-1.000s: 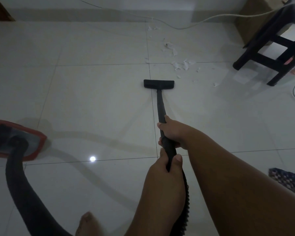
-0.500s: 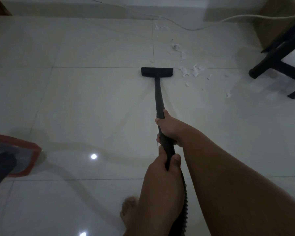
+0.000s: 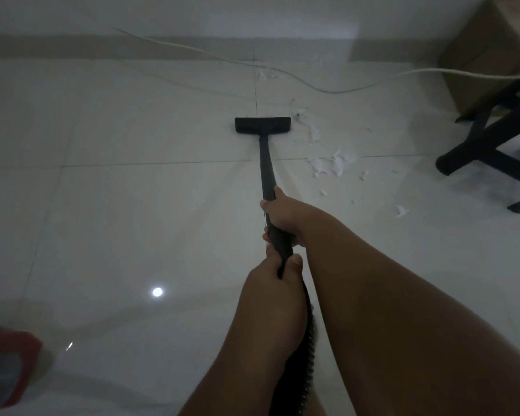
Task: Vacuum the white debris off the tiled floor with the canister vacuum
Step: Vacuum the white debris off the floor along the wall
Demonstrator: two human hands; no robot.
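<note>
A black vacuum wand runs away from me to a flat black floor nozzle lying on the pale tiled floor. My right hand grips the wand partway along. My left hand grips it just behind, where the ribbed hose begins. White debris lies scattered to the right of the nozzle, with smaller bits near the nozzle's right end and one scrap farther right. The red and grey canister shows at the bottom left edge.
A white cable snakes across the floor along the far wall. Black furniture legs stand at the right, with a brown box behind them. A few white bits lie beside the cable.
The nozzle has slid forward across the tile joint toward the far wall and now sits level with the upper debris. The canister has dropped further toward the bottom left of view.
</note>
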